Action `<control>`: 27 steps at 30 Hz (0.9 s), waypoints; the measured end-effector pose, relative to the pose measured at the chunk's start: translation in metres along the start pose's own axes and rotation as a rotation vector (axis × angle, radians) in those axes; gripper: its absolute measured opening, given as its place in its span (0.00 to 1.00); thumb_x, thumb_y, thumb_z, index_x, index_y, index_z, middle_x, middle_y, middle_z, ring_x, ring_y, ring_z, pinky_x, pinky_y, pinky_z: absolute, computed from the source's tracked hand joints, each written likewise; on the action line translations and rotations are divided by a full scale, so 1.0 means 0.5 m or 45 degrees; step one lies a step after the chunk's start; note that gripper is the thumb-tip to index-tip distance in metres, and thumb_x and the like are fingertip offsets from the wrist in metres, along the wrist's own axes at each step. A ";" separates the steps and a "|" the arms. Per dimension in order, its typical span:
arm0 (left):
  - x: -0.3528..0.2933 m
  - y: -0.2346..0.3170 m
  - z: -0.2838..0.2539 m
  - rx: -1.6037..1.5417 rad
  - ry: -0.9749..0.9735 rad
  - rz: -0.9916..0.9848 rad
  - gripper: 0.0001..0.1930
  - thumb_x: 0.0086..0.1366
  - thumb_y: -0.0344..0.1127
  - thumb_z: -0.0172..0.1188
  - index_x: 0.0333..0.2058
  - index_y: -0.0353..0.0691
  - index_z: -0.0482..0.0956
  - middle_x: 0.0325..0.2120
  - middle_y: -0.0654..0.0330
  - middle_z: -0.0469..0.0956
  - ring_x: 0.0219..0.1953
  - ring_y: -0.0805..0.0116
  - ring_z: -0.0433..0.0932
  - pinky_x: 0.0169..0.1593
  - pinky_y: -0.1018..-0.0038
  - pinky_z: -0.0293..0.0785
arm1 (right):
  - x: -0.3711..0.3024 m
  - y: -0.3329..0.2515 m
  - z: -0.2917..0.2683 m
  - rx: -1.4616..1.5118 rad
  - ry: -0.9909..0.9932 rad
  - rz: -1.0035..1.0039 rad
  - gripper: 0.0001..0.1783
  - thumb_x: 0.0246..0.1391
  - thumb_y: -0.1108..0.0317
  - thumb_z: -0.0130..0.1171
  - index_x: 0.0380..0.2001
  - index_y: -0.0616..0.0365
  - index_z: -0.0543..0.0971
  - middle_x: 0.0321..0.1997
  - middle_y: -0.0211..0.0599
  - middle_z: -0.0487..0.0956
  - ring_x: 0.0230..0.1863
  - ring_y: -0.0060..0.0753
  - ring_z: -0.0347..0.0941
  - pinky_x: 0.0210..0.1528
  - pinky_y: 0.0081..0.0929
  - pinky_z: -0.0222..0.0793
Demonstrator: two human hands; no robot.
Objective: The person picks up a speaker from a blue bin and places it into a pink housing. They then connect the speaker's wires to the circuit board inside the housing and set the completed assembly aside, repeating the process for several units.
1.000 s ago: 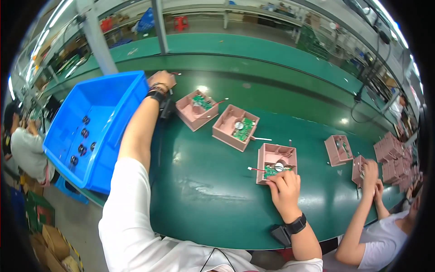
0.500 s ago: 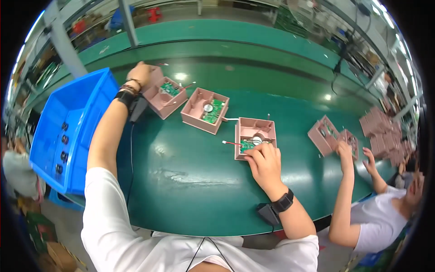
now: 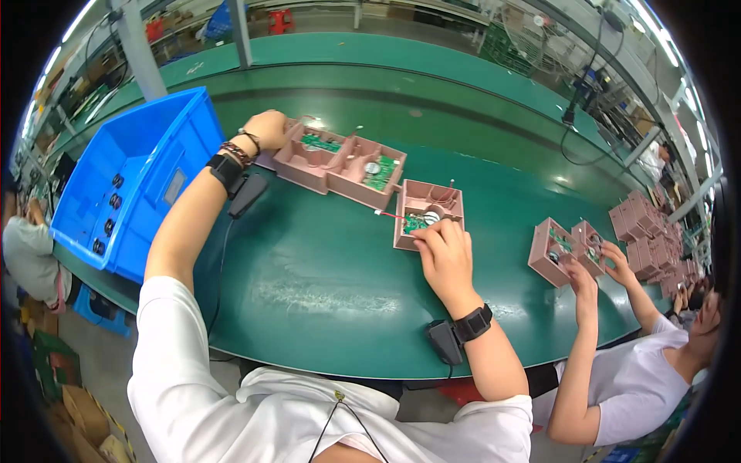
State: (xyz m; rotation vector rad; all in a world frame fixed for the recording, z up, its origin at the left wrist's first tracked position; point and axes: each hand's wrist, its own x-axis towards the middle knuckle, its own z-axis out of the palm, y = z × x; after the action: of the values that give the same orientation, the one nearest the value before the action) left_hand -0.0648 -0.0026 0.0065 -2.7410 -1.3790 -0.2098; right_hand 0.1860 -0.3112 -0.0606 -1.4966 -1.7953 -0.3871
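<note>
My left hand is curled over the far-left end of a row of pink plastic boxes, its fingertips mostly hidden. Beside it stands an open pink box with a green circuit board inside. This box touches a second pink box, which holds a green board and a round silver part. Just right of them is a third pink box with a board, a round part and a red-and-white wire lead. My right hand grips this box's near side, fingertips over the wall near the board.
A blue bin with several small black round parts stands left. On the right, a co-worker's hands handle two pink boxes. Pink boxes are stacked beyond. A black cable runs from my left wrist device across the green table.
The left boxes have come together: the gap between the first two has closed. My left hand has moved right with them. My right hand stays at the third box, while the view has shifted slightly.
</note>
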 end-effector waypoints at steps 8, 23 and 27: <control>-0.163 0.064 -0.008 -0.012 0.310 0.319 0.11 0.57 0.39 0.56 0.35 0.39 0.79 0.33 0.51 0.79 0.36 0.53 0.79 0.39 0.65 0.76 | 0.000 0.017 0.030 -0.091 -0.006 0.128 0.06 0.44 0.73 0.62 0.29 0.54 0.79 0.31 0.36 0.73 0.37 0.41 0.70 0.38 0.37 0.62; -0.395 -0.536 -0.374 0.489 0.264 -0.734 0.17 0.56 0.44 0.61 0.42 0.44 0.78 0.35 0.56 0.81 0.39 0.57 0.80 0.40 0.65 0.76 | -0.007 0.034 0.017 -0.190 -0.102 0.229 0.06 0.54 0.69 0.55 0.34 0.55 0.78 0.34 0.33 0.71 0.40 0.37 0.68 0.49 0.35 0.56; -0.380 -0.706 -0.239 0.265 -0.870 -1.104 0.25 0.55 0.53 0.62 0.48 0.46 0.78 0.36 0.55 0.82 0.44 0.60 0.79 0.48 0.64 0.74 | -0.047 0.022 0.006 -0.230 -0.057 0.308 0.07 0.54 0.70 0.54 0.36 0.56 0.77 0.35 0.34 0.72 0.40 0.39 0.67 0.48 0.35 0.57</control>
State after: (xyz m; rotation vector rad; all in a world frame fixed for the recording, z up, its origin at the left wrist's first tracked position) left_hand -0.4712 0.0427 0.0953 -1.9193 -2.4884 0.8528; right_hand 0.1960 -0.3227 -0.0817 -1.8379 -1.6226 -0.4054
